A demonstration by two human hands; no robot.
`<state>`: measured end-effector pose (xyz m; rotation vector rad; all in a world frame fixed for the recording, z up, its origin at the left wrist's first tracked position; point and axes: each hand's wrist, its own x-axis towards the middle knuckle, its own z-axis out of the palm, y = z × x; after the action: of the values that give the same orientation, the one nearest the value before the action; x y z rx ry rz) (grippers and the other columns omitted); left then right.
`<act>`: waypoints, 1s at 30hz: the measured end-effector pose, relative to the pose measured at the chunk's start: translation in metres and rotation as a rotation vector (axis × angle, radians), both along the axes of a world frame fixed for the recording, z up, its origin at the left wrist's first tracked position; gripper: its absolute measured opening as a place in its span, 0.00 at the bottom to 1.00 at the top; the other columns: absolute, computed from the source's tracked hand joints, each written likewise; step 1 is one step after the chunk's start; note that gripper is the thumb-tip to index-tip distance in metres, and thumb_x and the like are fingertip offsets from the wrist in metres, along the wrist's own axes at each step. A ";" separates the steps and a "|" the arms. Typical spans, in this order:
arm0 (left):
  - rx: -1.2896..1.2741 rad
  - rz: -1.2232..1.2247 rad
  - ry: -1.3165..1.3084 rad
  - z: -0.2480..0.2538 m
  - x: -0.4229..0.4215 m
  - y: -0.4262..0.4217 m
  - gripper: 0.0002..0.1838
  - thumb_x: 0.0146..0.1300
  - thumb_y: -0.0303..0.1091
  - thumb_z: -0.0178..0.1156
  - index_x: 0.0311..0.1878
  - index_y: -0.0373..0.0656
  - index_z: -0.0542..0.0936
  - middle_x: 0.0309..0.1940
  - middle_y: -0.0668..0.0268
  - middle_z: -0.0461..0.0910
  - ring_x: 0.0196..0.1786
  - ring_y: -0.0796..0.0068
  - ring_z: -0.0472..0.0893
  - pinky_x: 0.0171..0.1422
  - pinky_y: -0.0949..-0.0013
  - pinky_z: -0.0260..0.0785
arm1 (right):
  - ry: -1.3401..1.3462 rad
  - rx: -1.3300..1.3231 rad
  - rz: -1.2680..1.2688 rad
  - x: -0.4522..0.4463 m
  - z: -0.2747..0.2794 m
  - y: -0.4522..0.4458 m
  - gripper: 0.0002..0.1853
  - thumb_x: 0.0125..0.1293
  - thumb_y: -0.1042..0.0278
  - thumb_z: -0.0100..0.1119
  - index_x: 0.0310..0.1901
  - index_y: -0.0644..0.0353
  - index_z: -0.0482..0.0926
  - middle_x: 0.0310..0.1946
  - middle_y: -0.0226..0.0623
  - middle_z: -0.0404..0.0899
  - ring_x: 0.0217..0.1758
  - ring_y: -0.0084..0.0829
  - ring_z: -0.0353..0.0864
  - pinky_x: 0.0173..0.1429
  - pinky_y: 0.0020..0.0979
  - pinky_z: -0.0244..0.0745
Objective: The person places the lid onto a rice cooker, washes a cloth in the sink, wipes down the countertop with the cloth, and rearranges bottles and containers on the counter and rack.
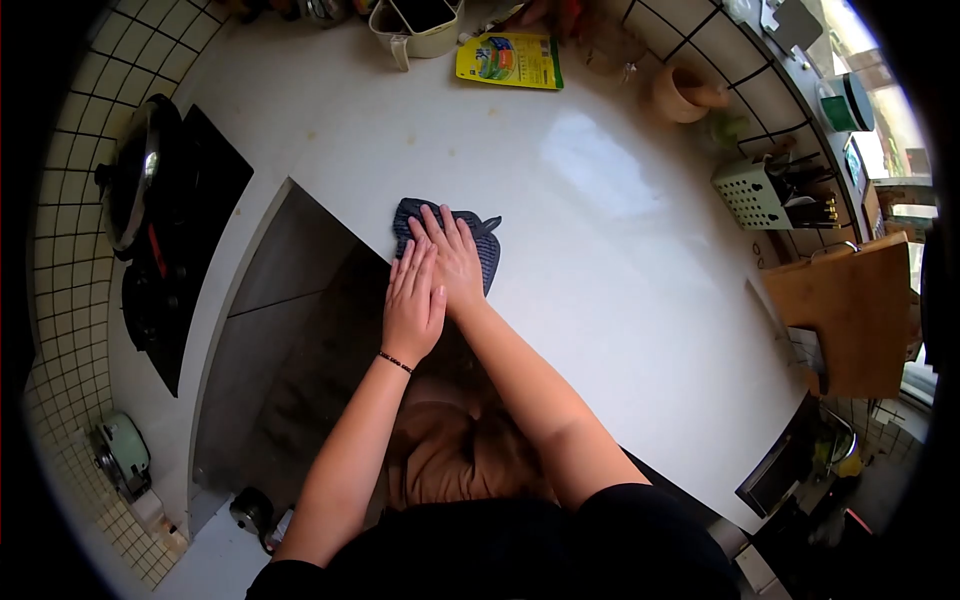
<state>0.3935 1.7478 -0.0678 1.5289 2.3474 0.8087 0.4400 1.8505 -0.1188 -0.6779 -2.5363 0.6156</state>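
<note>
A dark grey, ribbed cloth (488, 248) with a small loop at its right corner lies on the white countertop (600, 300), close to the front edge. My right hand (455, 268) rests flat on the cloth, fingers extended and slightly apart. Beside it, my left hand (412, 308) is laid against the right hand's side, partly over it, with straight fingers and the thumb apart. Its fingertips are near the cloth's lower left edge; whether they touch the cloth I cannot tell. A dark beaded bracelet (396, 361) circles the left wrist.
Left is a black stove (215, 170) with a lidded pan (130, 190). A yellow pouch (510, 62) and a light container (430, 38) stand at the back. Rightward are a wooden mortar (682, 95), a utensil basket (750, 195), cutting boards (860, 320) and a sink (775, 480).
</note>
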 end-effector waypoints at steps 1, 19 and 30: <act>-0.028 -0.014 0.029 -0.001 -0.001 0.004 0.28 0.71 0.36 0.44 0.72 0.36 0.62 0.74 0.52 0.60 0.78 0.53 0.56 0.79 0.51 0.44 | 0.001 -0.037 0.027 0.010 0.003 -0.007 0.28 0.69 0.59 0.46 0.69 0.56 0.67 0.73 0.40 0.61 0.77 0.47 0.55 0.78 0.47 0.49; -0.080 -0.383 0.346 -0.046 -0.032 0.177 0.32 0.68 0.43 0.50 0.76 0.56 0.60 0.78 0.55 0.51 0.79 0.59 0.51 0.81 0.52 0.39 | -0.157 0.073 -0.731 0.028 -0.012 0.076 0.26 0.71 0.65 0.52 0.67 0.68 0.65 0.71 0.61 0.57 0.75 0.58 0.56 0.74 0.55 0.53; -0.101 -0.125 0.391 -0.051 -0.135 0.181 0.32 0.66 0.40 0.52 0.73 0.45 0.61 0.76 0.56 0.55 0.79 0.60 0.52 0.80 0.45 0.37 | -0.064 0.049 -0.440 -0.077 -0.001 0.118 0.24 0.68 0.63 0.53 0.64 0.58 0.72 0.69 0.55 0.64 0.72 0.55 0.62 0.73 0.54 0.55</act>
<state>0.2582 1.9287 -0.1186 1.9092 2.4707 0.3808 0.3628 1.9684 -0.1203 -1.2063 -2.3352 0.3799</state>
